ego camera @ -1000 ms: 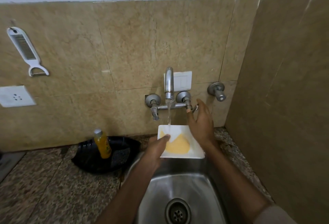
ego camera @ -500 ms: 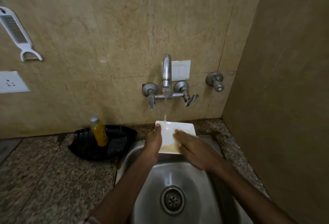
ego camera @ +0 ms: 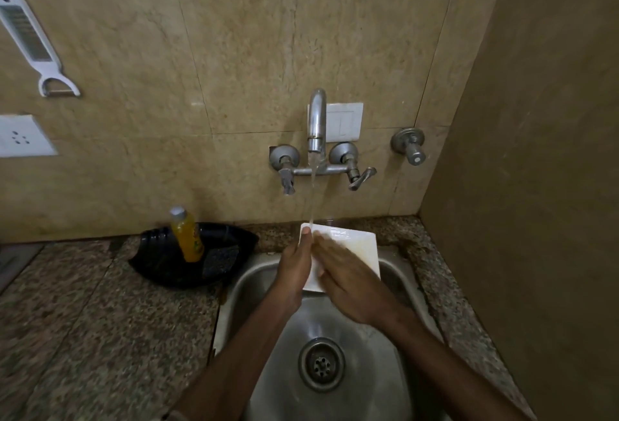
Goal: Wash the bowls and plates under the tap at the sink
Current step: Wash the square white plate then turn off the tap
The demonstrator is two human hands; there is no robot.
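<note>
Water runs from the tap [ego camera: 316, 119] onto the plate [ego camera: 355, 246], which you hold tilted over the sink [ego camera: 335, 337]. Your left hand [ego camera: 296, 270] clamps the plate's left edge; your right hand [ego camera: 351, 283] lies flat and open on its face.

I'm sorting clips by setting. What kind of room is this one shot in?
Most likely a home kitchen. A steel sink is set into a speckled stone counter under a wall-mounted tap with water running, a peeler hangs on the tiled wall, and the left hand holds a white plate.
</note>
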